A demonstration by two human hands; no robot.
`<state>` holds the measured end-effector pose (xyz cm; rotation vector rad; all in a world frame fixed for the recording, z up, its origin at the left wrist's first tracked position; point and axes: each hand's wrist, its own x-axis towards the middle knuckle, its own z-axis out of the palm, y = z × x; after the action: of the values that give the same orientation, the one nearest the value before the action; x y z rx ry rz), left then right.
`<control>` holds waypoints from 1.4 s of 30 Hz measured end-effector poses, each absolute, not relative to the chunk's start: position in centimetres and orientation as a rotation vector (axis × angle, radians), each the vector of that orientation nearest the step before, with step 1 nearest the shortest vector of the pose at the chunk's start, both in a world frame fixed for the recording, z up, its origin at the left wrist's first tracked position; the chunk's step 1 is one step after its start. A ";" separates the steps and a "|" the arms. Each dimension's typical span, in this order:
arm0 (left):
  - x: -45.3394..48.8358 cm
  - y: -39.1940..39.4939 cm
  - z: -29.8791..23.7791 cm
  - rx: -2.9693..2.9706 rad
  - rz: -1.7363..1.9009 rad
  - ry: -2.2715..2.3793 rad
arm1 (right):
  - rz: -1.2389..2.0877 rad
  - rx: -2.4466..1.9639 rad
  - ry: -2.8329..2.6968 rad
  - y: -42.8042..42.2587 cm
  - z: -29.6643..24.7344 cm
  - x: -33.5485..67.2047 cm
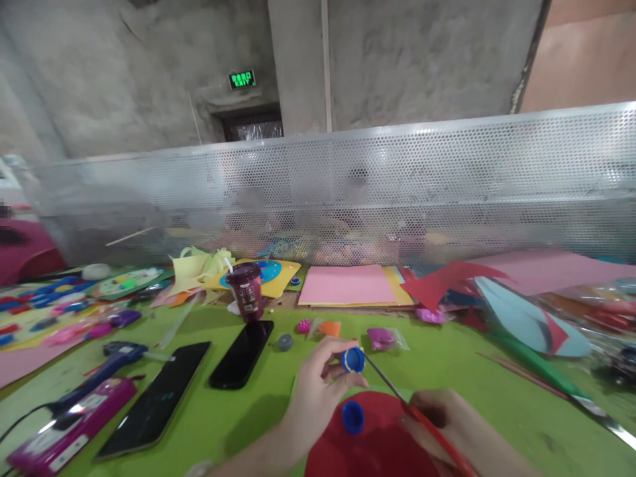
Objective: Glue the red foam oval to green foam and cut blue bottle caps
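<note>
Between the thumb and fingers of my left hand [322, 384] is a blue bottle cap [353, 360], tilted so that its round face shows, with a pale band along its rim. My right hand [447, 424] grips a slim red-handled tool [431, 427] with a thin grey shaft. The shaft's tip is at the cap's right edge; whether they touch I cannot tell, nor can I make out the tool's exact kind. Below my hands lies a red paper disc [372, 447], and a second blue bottle cap [353, 417] rests on it.
Left of my hands are a black phone [242, 354], a dark tablet [156, 397], a glue gun [99, 374] and a magenta power strip [74, 424]. A purple drink cup [245, 291] stands behind. Green-handled scissors [541, 364] lie right. A perforated metal screen [348, 192] borders the back.
</note>
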<state>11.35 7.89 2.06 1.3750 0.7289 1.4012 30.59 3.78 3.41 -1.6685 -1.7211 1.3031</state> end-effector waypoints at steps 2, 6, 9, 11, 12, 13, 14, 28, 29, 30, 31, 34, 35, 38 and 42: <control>11.3 8.0 2.1 1.368 1.398 0.717 | 1.302 -1.668 -1.750 3.8 3.7 30.6; 11.3 7.9 2.3 1.353 1.374 0.736 | 1.303 -1.708 -1.784 3.8 4.1 30.8; 11.4 7.7 2.2 1.342 1.376 0.747 | 1.048 -1.626 -1.889 3.9 4.1 30.9; 11.6 7.6 2.1 1.342 1.381 0.747 | 0.768 -1.591 -1.994 3.9 3.9 31.0; 11.6 7.5 2.1 1.342 1.375 0.745 | 0.641 -1.599 -2.040 3.9 3.8 31.1; 11.7 7.5 2.1 1.339 1.369 0.746 | 0.533 -1.619 -2.076 4.0 3.6 31.2; 11.7 7.5 2.1 1.334 1.364 0.747 | 0.438 -1.632 -2.104 4.0 3.3 31.4; 11.7 7.3 2.2 1.332 1.326 0.786 | -0.112 -1.558 -2.158 4.6 0.9 32.5; 11.7 7.3 2.2 1.326 1.328 0.791 | -0.119 -1.555 -2.150 4.5 0.9 32.5; 11.7 7.3 2.3 1.319 1.331 0.791 | -0.117 -1.562 -2.140 4.4 0.8 32.4; 11.7 7.4 2.3 1.314 1.334 0.791 | -0.098 -1.571 -2.136 4.4 0.9 32.4; 11.7 7.5 2.3 1.328 1.341 0.807 | 0.008 -1.587 -2.117 4.3 1.1 32.2; 11.7 7.5 2.3 1.331 1.350 0.809 | 0.055 -1.593 -2.114 4.4 1.2 32.2; 11.7 7.5 2.3 1.306 1.364 0.809 | 0.241 -1.605 -2.116 4.7 1.7 32.0; 11.7 7.4 2.5 1.276 1.355 0.832 | 0.625 -1.587 -2.029 4.8 2.3 31.5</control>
<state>11.66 7.43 2.54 1.2764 0.8320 1.3552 31.45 4.79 2.30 -1.5869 -2.0295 0.6250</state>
